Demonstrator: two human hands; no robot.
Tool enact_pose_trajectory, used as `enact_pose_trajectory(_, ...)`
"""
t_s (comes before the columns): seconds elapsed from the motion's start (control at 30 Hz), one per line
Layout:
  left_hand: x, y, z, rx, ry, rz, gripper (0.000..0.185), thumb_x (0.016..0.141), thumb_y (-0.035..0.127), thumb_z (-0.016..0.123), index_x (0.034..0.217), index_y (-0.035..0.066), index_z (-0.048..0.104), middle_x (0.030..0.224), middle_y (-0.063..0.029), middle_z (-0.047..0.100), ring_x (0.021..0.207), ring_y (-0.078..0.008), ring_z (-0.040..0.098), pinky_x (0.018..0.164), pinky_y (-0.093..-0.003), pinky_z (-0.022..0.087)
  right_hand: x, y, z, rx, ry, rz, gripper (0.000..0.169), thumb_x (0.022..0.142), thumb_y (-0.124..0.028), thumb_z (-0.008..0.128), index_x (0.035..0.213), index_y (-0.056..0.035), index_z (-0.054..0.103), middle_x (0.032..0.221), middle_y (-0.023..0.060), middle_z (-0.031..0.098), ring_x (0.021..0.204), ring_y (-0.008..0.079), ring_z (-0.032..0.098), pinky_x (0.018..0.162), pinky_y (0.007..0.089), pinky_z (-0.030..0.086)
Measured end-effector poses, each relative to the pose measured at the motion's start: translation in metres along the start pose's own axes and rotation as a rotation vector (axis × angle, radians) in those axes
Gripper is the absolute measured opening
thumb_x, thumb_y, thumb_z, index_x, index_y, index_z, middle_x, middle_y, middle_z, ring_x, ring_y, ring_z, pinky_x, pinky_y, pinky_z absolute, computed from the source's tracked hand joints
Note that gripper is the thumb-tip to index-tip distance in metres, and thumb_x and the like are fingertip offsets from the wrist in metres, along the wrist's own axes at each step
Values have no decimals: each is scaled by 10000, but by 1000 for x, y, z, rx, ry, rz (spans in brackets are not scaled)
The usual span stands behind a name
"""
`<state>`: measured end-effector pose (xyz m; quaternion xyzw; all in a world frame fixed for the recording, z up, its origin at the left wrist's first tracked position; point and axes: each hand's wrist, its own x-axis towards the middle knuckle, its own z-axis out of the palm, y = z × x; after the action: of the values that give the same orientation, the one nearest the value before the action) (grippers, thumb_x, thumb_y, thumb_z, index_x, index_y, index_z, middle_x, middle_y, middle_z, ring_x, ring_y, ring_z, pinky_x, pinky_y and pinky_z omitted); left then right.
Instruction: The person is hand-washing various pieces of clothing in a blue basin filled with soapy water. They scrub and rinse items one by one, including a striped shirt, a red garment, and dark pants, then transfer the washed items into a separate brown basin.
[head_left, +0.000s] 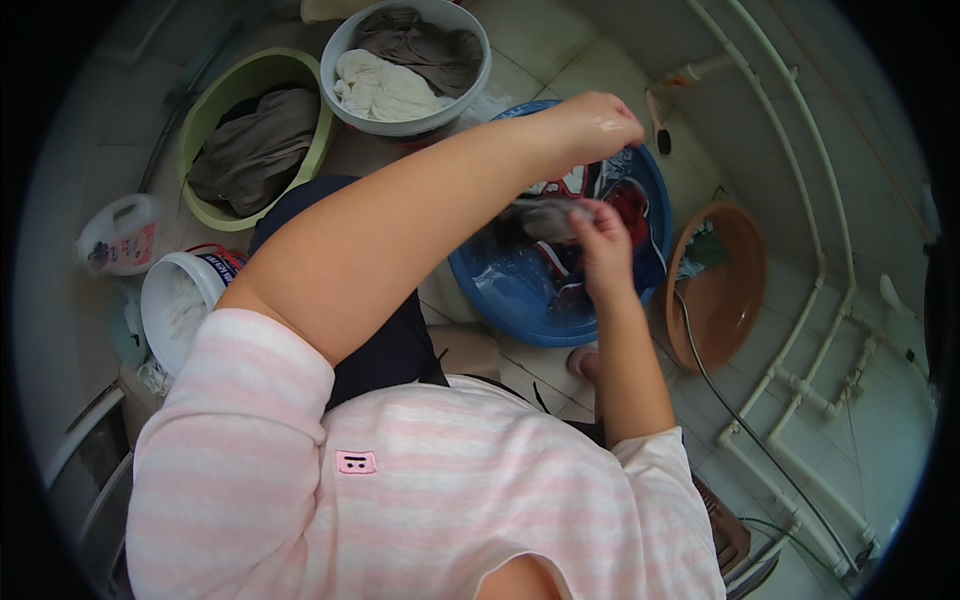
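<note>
In front of me a blue plastic basin (499, 311) holds water and wet clothes. The fingers of my right hand (606, 244) pinch a small dark grey cloth (551, 217) above the basin, slightly blurred. Stretched over the far rim, my left hand (596, 131) is wet and curled, and its palm side is hidden. A dark garment with red and white parts (626, 202) lies in the basin below my hands. My left forearm covers part of the basin.
A white bucket (330, 82) of clothes and a green tub (184, 172) stand at the far left. Nearer are a detergent jug (124, 236) and a small white bucket (161, 300). An orange-brown basin (720, 307), a hose (720, 394) and white wall pipes (806, 172) are at right.
</note>
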<state>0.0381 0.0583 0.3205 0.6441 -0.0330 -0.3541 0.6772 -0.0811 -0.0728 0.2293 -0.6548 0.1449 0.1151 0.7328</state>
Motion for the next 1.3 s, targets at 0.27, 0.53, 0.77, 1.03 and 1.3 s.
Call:
enact_pose_trajectory(0.27, -5, -11, 5, 666, -392, 249, 342, 666, 2, 496, 1000, 21, 568, 868, -109, 582, 806, -211, 531, 719, -294, 421, -58, -125, -15, 391, 139, -506, 212, 870, -78, 487, 1074, -19, 475, 1027, 134, 576, 893, 209, 583, 731, 327, 493)
enact_pose_trajectory(0.53, -24, 6, 29, 36, -420, 174, 351, 670, 26, 542, 1021, 15, 540, 855, -12, 558, 734, -94, 490, 641, -214, 391, -56, -63, -56, 590, 146, 120, 261, 870, -304, 463, 1022, -97, 511, 1026, 82, 571, 901, 242, 550, 773, 406, 453)
enact_pose_trajectory(0.77, -32, -3, 56, 44, -520, 431, 490, 679, 255, 735, 1051, 18, 525, 916, -44, 575, 864, -107, 525, 805, -242, 413, -38, -82, -28, 886, 91, 45, 577, 819, -513, 411, 1194, -74, 437, 1203, 118, 475, 1105, 290, 471, 945, 439, 381)
enact_pose_trajectory(1.03, -24, 0, 62, -527, -180, 100, 346, 851, 332, 526, 1045, 47, 539, 991, -75, 560, 885, -165, 542, 767, -283, 432, -14, -99, 13, 382, 465, -470, 230, 883, -228, 475, 979, -27, 532, 940, 53, 585, 838, 174, 568, 753, 292, 452)
enact_pose_trajectory(1.3, -18, -18, 71, -718, -64, -59, 182, 843, 204, 484, 868, 58, 589, 814, -64, 590, 737, -181, 561, 676, -313, 441, -18, -91, 15, -512, 691, -831, 132, 752, -105, 626, 759, -8, 538, 686, 72, 518, 621, 147, 495, 586, 259, 413)
